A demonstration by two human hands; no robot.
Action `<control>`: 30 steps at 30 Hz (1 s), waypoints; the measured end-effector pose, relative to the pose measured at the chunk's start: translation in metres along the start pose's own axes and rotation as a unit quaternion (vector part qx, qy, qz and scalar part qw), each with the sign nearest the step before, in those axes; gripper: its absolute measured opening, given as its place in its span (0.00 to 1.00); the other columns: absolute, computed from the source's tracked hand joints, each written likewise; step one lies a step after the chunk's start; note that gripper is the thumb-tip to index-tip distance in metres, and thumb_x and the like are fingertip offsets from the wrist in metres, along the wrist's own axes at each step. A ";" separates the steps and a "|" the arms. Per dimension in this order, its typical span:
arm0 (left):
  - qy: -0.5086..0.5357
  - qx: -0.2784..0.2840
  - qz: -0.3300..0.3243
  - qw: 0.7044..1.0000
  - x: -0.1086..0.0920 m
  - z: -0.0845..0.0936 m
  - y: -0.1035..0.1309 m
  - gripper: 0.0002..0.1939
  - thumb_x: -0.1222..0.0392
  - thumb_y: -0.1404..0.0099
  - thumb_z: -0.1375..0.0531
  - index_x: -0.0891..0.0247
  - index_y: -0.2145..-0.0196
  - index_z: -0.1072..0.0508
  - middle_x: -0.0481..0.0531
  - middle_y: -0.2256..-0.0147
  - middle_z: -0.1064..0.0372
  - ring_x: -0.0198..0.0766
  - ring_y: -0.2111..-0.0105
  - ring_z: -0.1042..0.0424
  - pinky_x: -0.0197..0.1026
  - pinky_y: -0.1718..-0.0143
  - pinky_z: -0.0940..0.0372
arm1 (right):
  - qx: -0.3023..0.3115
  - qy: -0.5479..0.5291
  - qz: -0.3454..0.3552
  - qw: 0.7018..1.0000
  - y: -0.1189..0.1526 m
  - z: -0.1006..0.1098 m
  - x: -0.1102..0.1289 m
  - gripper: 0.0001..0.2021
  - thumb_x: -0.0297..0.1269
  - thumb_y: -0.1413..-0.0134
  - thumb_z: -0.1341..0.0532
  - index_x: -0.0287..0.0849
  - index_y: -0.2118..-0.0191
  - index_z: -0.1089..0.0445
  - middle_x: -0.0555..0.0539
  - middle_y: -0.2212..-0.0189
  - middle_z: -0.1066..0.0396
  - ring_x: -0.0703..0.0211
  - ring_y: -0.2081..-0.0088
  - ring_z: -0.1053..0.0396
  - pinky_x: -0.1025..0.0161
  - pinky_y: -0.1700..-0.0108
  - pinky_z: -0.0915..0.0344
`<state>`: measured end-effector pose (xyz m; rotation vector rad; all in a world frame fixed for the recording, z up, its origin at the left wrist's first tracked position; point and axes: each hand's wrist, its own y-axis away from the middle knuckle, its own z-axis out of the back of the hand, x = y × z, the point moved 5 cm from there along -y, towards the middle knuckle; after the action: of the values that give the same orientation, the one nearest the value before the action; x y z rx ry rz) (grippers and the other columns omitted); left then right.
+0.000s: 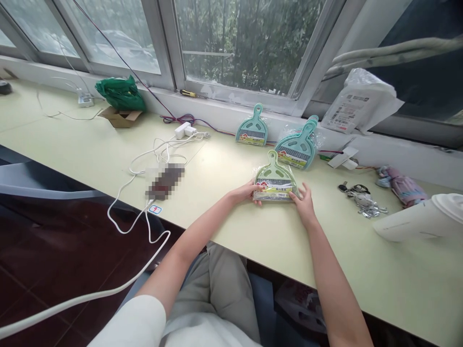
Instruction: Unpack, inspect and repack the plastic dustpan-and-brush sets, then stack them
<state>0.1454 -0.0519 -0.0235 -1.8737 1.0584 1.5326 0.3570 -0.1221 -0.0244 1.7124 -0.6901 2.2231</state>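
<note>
Between left hand [249,192] and right hand [306,205] sits a green dustpan [275,182]

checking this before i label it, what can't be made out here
In the head view:
Pixelated object: details, hidden by blocky pixels.
Green dustpan set: side edges, partly covered by left hand and right hand.
Teal dustpan stack: exact count, since they overlap.
White cup: part of its lid, cut off by right edge.
Plastic bag: fine print, too small.
</note>
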 end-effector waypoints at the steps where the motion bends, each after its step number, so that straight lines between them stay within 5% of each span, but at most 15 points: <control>1: -0.007 -0.013 -0.006 1.000 0.000 -0.001 0.000 0.30 0.56 0.40 0.42 0.62 0.43 0.49 0.60 0.59 0.28 0.34 0.80 0.28 0.33 0.82 0.37 | 0.023 -0.041 -0.031 0.998 -0.001 -0.002 -0.005 0.33 0.46 0.63 0.31 0.42 0.48 0.34 0.42 0.52 0.31 0.52 0.55 0.31 0.53 0.52 0.33; 3: -0.013 -0.056 -0.028 0.998 -0.004 -0.001 0.002 0.36 0.54 0.39 0.42 0.60 0.39 0.55 0.61 0.57 0.29 0.33 0.81 0.28 0.34 0.81 0.36 | 0.029 -0.098 -0.067 0.993 -0.003 -0.003 -0.013 0.32 0.45 0.68 0.29 0.39 0.53 0.30 0.43 0.59 0.27 0.51 0.57 0.29 0.51 0.50 0.34; 6: -0.025 -0.112 -0.091 0.989 -0.015 -0.002 0.007 0.45 0.50 0.40 0.41 0.54 0.35 0.65 0.61 0.52 0.33 0.33 0.77 0.27 0.37 0.75 0.33 | -0.057 -0.145 -0.094 0.983 -0.005 0.006 -0.023 0.33 0.43 0.74 0.27 0.39 0.56 0.30 0.45 0.64 0.25 0.54 0.63 0.27 0.52 0.53 0.32; 8: -0.079 -0.109 -0.148 0.980 -0.024 -0.004 0.010 0.44 0.49 0.43 0.38 0.50 0.36 0.57 0.61 0.48 0.38 0.34 0.71 0.27 0.38 0.71 0.32 | -0.105 -0.168 -0.107 0.974 -0.004 0.012 -0.029 0.33 0.43 0.75 0.26 0.39 0.56 0.31 0.46 0.66 0.25 0.56 0.67 0.27 0.54 0.58 0.30; 12: -0.248 -0.152 -0.230 0.929 -0.031 -0.002 0.013 0.21 0.52 0.48 0.34 0.59 0.56 0.26 0.58 0.53 0.36 0.37 0.63 0.30 0.39 0.64 0.33 | -0.125 -0.185 -0.103 0.969 -0.003 0.014 -0.029 0.32 0.44 0.75 0.26 0.41 0.58 0.33 0.49 0.67 0.26 0.60 0.70 0.28 0.59 0.62 0.30; 15: -0.287 -0.251 -0.252 0.889 -0.031 0.010 0.016 0.09 0.53 0.40 0.40 0.61 0.69 0.25 0.55 0.63 0.31 0.40 0.62 0.30 0.40 0.63 0.34 | -0.103 -0.177 -0.070 0.976 -0.002 0.004 -0.019 0.31 0.44 0.74 0.27 0.42 0.58 0.34 0.48 0.65 0.26 0.60 0.68 0.28 0.59 0.61 0.31; 18: -0.259 -0.328 -0.250 0.873 -0.031 0.025 0.019 0.08 0.58 0.39 0.41 0.59 0.60 0.29 0.52 0.63 0.29 0.38 0.66 0.29 0.40 0.64 0.35 | -0.099 -0.155 -0.039 0.982 -0.004 -0.011 -0.009 0.29 0.44 0.74 0.27 0.42 0.61 0.35 0.48 0.66 0.26 0.59 0.67 0.28 0.59 0.62 0.32; 22: -0.243 -0.378 -0.237 0.861 -0.037 0.060 0.021 0.22 0.66 0.41 0.41 0.58 0.49 0.38 0.50 0.64 0.29 0.37 0.68 0.27 0.39 0.65 0.35 | -0.088 -0.076 0.003 0.993 -0.018 -0.045 0.002 0.25 0.44 0.71 0.29 0.42 0.65 0.37 0.48 0.69 0.26 0.57 0.69 0.29 0.60 0.65 0.34; 30: -0.379 -0.441 -0.155 0.798 -0.061 0.179 0.014 0.09 0.67 0.39 0.44 0.61 0.60 0.28 0.53 0.62 0.28 0.36 0.69 0.29 0.38 0.64 0.36 | -0.045 0.075 0.129 0.988 -0.097 -0.167 0.020 0.14 0.42 0.51 0.42 0.41 0.60 0.37 0.41 0.61 0.29 0.55 0.67 0.30 0.61 0.65 0.38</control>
<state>0.0265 0.0945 -0.0074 -1.4675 -0.4024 2.4495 0.2577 0.0446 -0.0171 1.4647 -1.0077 2.4180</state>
